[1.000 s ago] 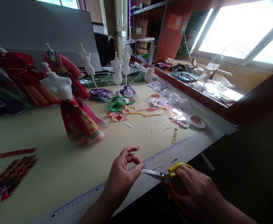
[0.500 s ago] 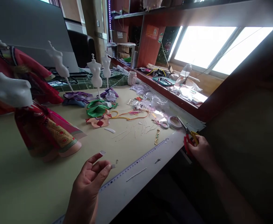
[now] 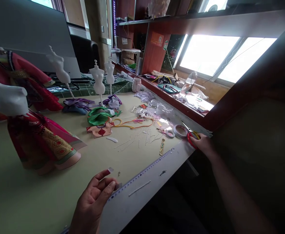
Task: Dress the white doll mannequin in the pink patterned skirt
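My left hand [image 3: 96,196] hovers over the near part of the table. Its thumb and a finger pinch a small piece of clear tape [image 3: 118,186], and another piece of tape [image 3: 111,170] sticks to the index fingertip. My right hand [image 3: 204,145] grips scissors [image 3: 190,136] with red and yellow handles at the table's right edge, beside a larger tape roll [image 3: 175,131] and a smaller tape roll [image 3: 170,133]. A short strand of beads [image 3: 139,188] lies in front of the clear ruler [image 3: 144,171]. A gold jewelled strip [image 3: 162,147] rests beyond the ruler.
Thin bead chains [image 3: 132,141] are spread mid-table. Farther back lie a doll-sized bodice [image 3: 100,130], green fabric [image 3: 98,116] and plastic packets [image 3: 163,110]. White mannequins [image 3: 98,79] stand behind; a dressed one [image 3: 42,139] is at left. A wooden shelf unit [image 3: 154,52] borders the right.
My right hand has carried the scissors left and away from me, closer to the tape rolls. My left hand keeps its pose and sits slightly lower in view. The camera has tilted slightly.
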`<state>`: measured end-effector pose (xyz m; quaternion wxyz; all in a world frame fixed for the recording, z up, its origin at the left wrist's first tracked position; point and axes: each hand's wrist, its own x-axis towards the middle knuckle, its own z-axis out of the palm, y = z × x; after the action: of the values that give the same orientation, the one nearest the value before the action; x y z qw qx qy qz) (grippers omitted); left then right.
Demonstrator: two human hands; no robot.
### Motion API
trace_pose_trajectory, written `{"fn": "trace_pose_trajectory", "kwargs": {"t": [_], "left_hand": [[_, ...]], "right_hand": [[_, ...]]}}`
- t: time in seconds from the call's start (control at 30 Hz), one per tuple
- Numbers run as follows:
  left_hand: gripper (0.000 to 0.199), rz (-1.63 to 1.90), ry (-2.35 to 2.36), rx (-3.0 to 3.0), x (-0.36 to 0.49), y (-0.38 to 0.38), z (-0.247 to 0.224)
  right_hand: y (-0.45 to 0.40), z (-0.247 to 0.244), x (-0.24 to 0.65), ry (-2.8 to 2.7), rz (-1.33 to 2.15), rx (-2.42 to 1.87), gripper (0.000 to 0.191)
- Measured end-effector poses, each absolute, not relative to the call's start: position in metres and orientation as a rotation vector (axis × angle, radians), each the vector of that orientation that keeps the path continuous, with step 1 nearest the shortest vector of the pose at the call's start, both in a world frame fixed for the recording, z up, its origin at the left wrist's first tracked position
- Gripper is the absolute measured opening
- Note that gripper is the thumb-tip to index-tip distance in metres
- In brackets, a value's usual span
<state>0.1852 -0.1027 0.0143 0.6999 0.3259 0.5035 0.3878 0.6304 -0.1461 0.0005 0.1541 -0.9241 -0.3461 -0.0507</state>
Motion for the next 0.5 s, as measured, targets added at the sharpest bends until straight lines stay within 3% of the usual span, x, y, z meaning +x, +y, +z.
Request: {"fn": "trace_pose_trajectory", "kwargs": {"t": [0.27,0.5], "left_hand": [[0.057,0.903,1.127,0.709,0.192,-0.105,0.010],[0.058,0.835,1.104,0.710,0.183,-0.102,0.013]], "right_hand": [[-0.118,0.003,0.638,-0.978,-0.159,-2.572,0.054],[-0.147,-0.001,0.648,-0.944,-0.056,-2.577,0.037]]}}
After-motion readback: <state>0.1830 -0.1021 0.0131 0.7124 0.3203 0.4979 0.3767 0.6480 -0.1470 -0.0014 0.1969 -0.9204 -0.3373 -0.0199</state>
